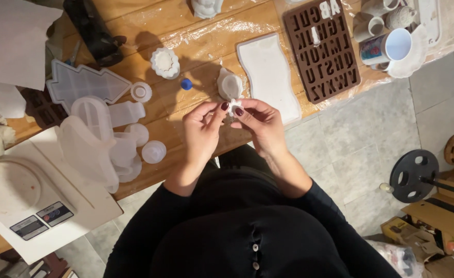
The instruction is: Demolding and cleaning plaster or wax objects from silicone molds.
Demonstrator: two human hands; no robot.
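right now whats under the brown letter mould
The brown letter mould lies on clear plastic sheet over the wooden table; whatever sits directly beneath it is hidden.

Wooden table [149, 20] ran across the upper frame, partly covered with clear plastic film [221, 31], lit warm from above with hard shadows. Pale grey tiled floor [361, 144] lay at right. Cardboard boxes [438, 226] sat at lower right, beside a black weight plate [414, 175] on a bar.

Glossy wood table [185, 31], matt brown silicone mould [322, 49]
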